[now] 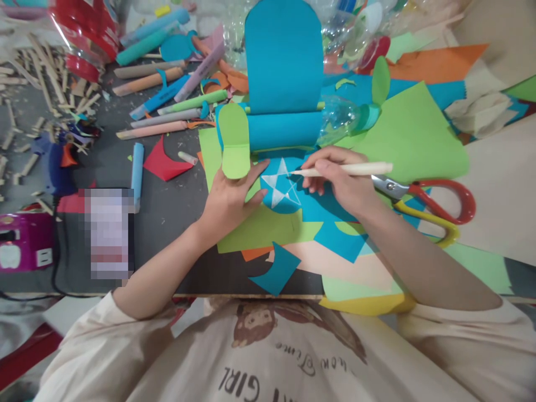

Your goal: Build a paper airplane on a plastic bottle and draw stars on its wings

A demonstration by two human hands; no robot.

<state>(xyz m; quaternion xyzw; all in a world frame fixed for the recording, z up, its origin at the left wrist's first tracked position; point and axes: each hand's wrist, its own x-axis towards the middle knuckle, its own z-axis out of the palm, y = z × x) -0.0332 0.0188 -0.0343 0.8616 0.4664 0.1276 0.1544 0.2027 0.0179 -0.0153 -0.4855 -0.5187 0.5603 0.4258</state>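
My right hand [335, 178] grips a white marker [360, 169], its tip touching a star [278, 184] drawn in white. The star is on a round blue paper piece [268, 204]; its left side is filled in white, while the right points show outline only. My left hand [232, 198] lies with fingers spread at the left edge of that piece. Just above it stands a small green paper strip with rounded ends [234, 134]. Behind both hands is a blue paper-covered form with a tall rounded back [285, 61], a plastic bottle [339, 120] at its right.
Red-and-yellow-handled scissors [452, 204] lie beside my right forearm. Several markers [167, 117] are scattered at the upper left. A blue glue gun [56, 162], a phone [109, 237] and a purple box [27, 241] sit at left. Blue paper scraps [276, 271] lie near the front edge.
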